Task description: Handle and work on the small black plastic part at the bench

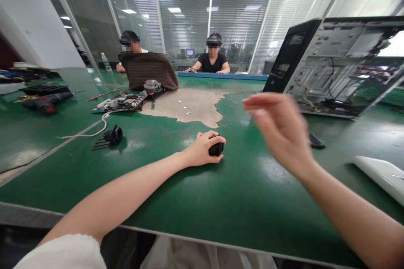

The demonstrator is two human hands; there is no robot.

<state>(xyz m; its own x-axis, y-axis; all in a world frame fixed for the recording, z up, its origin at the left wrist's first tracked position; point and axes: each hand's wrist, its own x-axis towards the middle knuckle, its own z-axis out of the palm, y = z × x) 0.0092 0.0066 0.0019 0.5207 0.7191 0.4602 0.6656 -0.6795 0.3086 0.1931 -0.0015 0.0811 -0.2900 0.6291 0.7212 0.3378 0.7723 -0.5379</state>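
Note:
My left hand (pixel 205 150) is wrapped round a small, dark, rounded black part (pixel 216 148), holding it at the green tabletop (pixel 202 193). The fingers cover much of the part, so its exact kind does not show. Raised above the table to the right is my right hand (pixel 279 130), smeared a little by motion. Its fingers stretch out to the left, with the thumb below them, and no object shows in it. Behind that wrist lies a flat black piece (pixel 315 141).
An opened computer case (pixel 334 67) stands at the right, near a white flat object (pixel 381 176). Leftward are a circuit board (pixel 123 101), a black pronged part (pixel 112 134), a cable (pixel 102 126) and a brown-covered box (pixel 148 69). Two people (pixel 214 61) sit across the table.

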